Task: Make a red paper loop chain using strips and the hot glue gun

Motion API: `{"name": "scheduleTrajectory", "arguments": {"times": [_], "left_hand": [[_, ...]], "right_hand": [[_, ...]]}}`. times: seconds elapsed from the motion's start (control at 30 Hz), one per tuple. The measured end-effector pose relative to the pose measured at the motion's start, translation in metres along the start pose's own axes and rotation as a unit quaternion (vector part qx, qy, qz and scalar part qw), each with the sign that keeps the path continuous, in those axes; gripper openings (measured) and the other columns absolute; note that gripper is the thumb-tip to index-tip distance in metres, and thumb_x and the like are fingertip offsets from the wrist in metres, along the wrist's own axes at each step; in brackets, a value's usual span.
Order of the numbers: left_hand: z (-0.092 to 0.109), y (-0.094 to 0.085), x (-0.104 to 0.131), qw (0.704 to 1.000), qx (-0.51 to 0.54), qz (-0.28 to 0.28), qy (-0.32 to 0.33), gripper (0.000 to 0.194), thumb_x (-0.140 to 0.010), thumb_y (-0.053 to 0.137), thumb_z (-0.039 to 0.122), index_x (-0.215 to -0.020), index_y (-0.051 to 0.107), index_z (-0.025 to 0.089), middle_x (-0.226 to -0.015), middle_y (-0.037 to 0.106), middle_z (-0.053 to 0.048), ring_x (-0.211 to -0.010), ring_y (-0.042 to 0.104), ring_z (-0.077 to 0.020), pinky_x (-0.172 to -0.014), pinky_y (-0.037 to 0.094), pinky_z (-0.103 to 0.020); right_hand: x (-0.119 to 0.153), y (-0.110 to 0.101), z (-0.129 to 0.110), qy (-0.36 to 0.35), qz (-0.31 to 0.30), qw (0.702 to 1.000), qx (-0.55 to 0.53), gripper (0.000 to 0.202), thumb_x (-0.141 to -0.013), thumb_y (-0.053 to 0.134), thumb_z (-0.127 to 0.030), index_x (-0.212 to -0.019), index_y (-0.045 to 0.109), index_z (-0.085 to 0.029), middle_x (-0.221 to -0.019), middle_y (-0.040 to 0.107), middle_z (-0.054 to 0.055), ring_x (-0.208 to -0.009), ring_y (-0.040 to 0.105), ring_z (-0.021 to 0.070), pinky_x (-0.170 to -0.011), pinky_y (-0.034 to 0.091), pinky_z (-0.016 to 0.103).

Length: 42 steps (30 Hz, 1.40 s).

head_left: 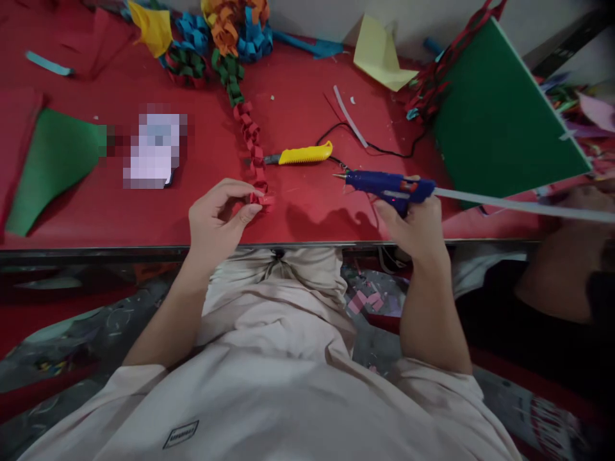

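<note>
My left hand [218, 214] pinches the near end of a paper chain [250, 134] close to the table's front edge. Red links make up this end, and green, blue and orange ones follow toward the back. In my right hand [417, 221] is a blue hot glue gun [377, 184], its metal nozzle pointing left toward the chain and a long whitish glue stick [519, 205] sticking out behind. A small red light glows on its body. Between the hands, farther back, lies a yellow box cutter [305, 154], its dark end beside the chain.
A green board [509, 115] leans at the right, with red paper chains behind it. A pale glue stick [350, 115] and a black cord [391, 152] lie mid-table. Left are a blurred phone [156, 150] and green paper [55, 160]. Another person's arm [557, 269] rests at the right.
</note>
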<state>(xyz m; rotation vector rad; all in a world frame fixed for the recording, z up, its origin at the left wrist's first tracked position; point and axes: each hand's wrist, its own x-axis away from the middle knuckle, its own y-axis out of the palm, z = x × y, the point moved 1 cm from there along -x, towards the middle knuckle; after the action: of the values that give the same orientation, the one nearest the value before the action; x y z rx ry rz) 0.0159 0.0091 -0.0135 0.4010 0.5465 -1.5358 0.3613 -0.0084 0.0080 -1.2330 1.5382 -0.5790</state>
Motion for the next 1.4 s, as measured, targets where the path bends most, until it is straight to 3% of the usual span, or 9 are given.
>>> {"name": "scheduleTrajectory", "arguments": {"times": [0.13, 0.23, 0.3, 0.37, 0.43, 0.57, 0.7, 1.13, 1.4], "left_hand": [[0.004, 0.003, -0.002, 1.0, 0.01, 0.009, -0.006, 0.025, -0.09, 0.08, 0.044, -0.098, 0.076, 0.021, -0.094, 0.074, -0.006, -0.084, 0.07, -0.0161, -0.075, 0.057, -0.028], [0.007, 0.007, -0.002, 0.999, 0.025, 0.007, -0.02, 0.025, -0.092, 0.078, 0.045, -0.098, 0.076, 0.021, -0.092, 0.073, -0.006, -0.079, 0.069, -0.0147, -0.071, 0.056, -0.027], [0.006, 0.008, 0.0, 0.999, 0.048, 0.009, -0.024, 0.023, -0.093, 0.076, 0.044, -0.1, 0.076, 0.022, -0.094, 0.073, -0.005, -0.082, 0.07, -0.0147, -0.073, 0.057, -0.026], [0.004, 0.01, 0.004, 0.996, 0.076, 0.014, -0.041, 0.025, -0.093, 0.076, 0.046, -0.102, 0.075, 0.023, -0.095, 0.073, -0.005, -0.084, 0.07, -0.0148, -0.076, 0.059, -0.027], [0.001, 0.011, 0.007, 0.993, 0.099, 0.014, -0.065, 0.029, -0.092, 0.076, 0.05, -0.103, 0.074, 0.023, -0.096, 0.072, -0.005, -0.085, 0.07, -0.0149, -0.079, 0.059, -0.027], [0.001, 0.013, 0.012, 0.989, 0.127, 0.01, -0.08, 0.027, -0.091, 0.077, 0.05, -0.101, 0.075, 0.024, -0.096, 0.07, -0.004, -0.089, 0.068, -0.0149, -0.083, 0.057, -0.027], [0.004, 0.013, 0.016, 0.985, 0.143, -0.004, -0.092, 0.021, -0.093, 0.077, 0.044, -0.101, 0.075, 0.025, -0.098, 0.07, -0.005, -0.091, 0.066, -0.0148, -0.085, 0.054, -0.026], [-0.002, 0.009, 0.022, 0.983, 0.161, -0.005, -0.086, 0.015, -0.094, 0.076, 0.04, -0.102, 0.078, 0.027, -0.097, 0.069, -0.005, -0.09, 0.066, -0.0161, -0.082, 0.053, -0.028], [0.004, 0.006, 0.02, 0.997, -0.006, 0.083, 0.006, 0.034, -0.088, 0.083, 0.042, -0.118, 0.075, 0.027, -0.098, 0.071, -0.002, -0.085, 0.069, -0.0138, -0.076, 0.054, -0.026]], "right_hand": [[-0.01, 0.02, 0.034, 0.01, -0.023, 1.0, 0.005, 0.042, -0.097, 0.053, -0.057, -0.103, 0.073, -0.02, -0.105, 0.074, 0.016, -0.112, 0.066, 0.037, -0.103, 0.046, 0.057], [0.003, 0.029, 0.035, 0.038, -0.002, 0.999, 0.001, 0.053, -0.092, 0.06, -0.061, -0.119, 0.065, -0.017, -0.119, 0.068, 0.019, -0.118, 0.061, 0.0386, -0.103, 0.044, 0.06], [0.021, 0.028, 0.021, 0.06, 0.116, 0.991, -0.012, 0.056, -0.089, 0.063, -0.065, -0.119, 0.058, -0.018, -0.116, 0.062, 0.017, -0.111, 0.06, 0.036, -0.097, 0.045, 0.058], [0.044, 0.026, -0.006, 0.073, 0.322, 0.943, -0.04, 0.031, -0.099, 0.052, -0.054, -0.101, 0.055, -0.023, -0.097, 0.056, 0.009, -0.093, 0.058, 0.0289, -0.087, 0.046, 0.051], [0.059, 0.026, -0.044, 0.025, 0.389, 0.917, -0.082, 0.018, -0.102, 0.052, -0.038, -0.088, 0.05, -0.027, -0.084, 0.053, 0.004, -0.08, 0.056, 0.0243, -0.079, 0.045, 0.045], [0.049, 0.032, -0.115, -0.174, 0.224, 0.94, -0.191, 0.015, -0.093, 0.07, -0.03, -0.103, 0.06, -0.03, -0.094, 0.071, 0.003, -0.087, 0.066, 0.0233, -0.083, 0.048, 0.043], [0.017, 0.036, -0.144, -0.228, 0.184, 0.93, -0.222, 0.023, -0.093, 0.075, -0.027, -0.112, 0.064, -0.031, -0.107, 0.076, 0.004, -0.097, 0.069, 0.0223, -0.085, 0.05, 0.041], [0.003, 0.052, -0.151, -0.241, 0.151, 0.92, -0.27, 0.017, -0.093, 0.075, -0.017, -0.107, 0.07, -0.025, -0.105, 0.079, 0.003, -0.098, 0.07, 0.0201, -0.087, 0.052, 0.039], [0.003, 0.05, -0.15, -0.236, 0.11, 0.939, -0.227, 0.011, -0.098, 0.068, -0.017, -0.108, 0.069, -0.023, -0.105, 0.079, 0.005, -0.099, 0.068, 0.019, -0.088, 0.049, 0.037]]}}
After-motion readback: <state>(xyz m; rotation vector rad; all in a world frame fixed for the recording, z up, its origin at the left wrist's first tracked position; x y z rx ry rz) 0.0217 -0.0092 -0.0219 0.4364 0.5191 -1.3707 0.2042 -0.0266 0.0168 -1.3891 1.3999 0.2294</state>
